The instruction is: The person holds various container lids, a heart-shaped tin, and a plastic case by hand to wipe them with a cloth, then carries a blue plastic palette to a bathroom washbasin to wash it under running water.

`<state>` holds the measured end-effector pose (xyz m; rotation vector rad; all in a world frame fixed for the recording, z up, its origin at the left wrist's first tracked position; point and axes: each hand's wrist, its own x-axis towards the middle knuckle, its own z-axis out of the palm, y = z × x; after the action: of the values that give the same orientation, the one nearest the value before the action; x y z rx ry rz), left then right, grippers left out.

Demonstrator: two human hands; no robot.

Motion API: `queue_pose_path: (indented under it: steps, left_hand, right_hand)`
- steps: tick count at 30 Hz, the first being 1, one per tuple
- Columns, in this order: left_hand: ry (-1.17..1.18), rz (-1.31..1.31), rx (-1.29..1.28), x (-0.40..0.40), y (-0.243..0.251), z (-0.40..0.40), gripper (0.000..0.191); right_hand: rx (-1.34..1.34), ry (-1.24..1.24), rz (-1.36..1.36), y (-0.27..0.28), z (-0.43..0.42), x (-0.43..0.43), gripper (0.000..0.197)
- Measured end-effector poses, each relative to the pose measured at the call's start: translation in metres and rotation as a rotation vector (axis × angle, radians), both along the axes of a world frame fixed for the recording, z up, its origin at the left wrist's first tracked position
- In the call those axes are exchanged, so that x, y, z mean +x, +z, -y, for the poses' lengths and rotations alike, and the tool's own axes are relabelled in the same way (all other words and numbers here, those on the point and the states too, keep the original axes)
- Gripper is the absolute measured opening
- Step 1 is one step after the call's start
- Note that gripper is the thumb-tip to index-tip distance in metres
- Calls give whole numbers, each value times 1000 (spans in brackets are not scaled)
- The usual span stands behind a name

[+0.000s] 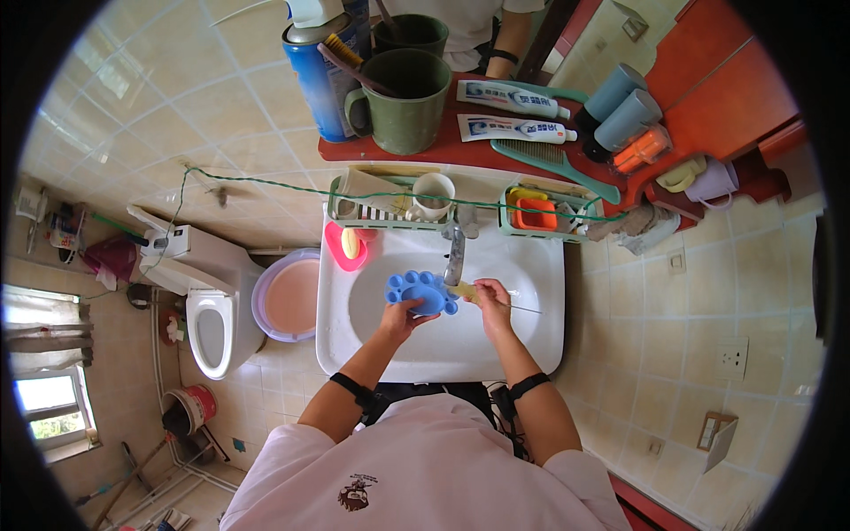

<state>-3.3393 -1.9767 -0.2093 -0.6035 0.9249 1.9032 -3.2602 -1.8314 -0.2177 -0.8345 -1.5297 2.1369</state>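
Observation:
My left hand (402, 318) grips the lower left edge of a blue plastic palette (421, 297) with round wells along its rim and a larger hollow in the middle. In my right hand (493, 306) is a brush with a yellowish head (463, 290) and a thin metal handle (528, 308) that sticks out to the right. The head meets the palette's right side, just below the spout of a metal faucet (454, 259); whether water runs cannot be told. Both hands are over the white washbasin (438, 362).
A pink soap dish (337, 249) sits at the basin's back left corner. Green baskets (398, 224) stand behind the faucet, below a red shelf (465, 156) with a green mug (406, 109) and toothpaste tubes (514, 129). To the left are a purple tub (259, 308) and a toilet (211, 332).

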Motion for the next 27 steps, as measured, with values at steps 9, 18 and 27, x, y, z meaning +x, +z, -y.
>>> queue_pose_path:
  steps: [9, 18, 27]
  left_hand:
    - [-3, -21, -4, -2, 2, 13, 31]
    - [-105, -185, -30, 6, -1, 9, 32]
    - [-173, -238, -43, 7, 1, 3, 30]
  right_hand:
    - [39, 141, 18, 1, 3, -5, 8]
    - [248, 334, 121, 3, 10, -1, 23]
    - [286, 267, 80, -2, 0, 7, 18]
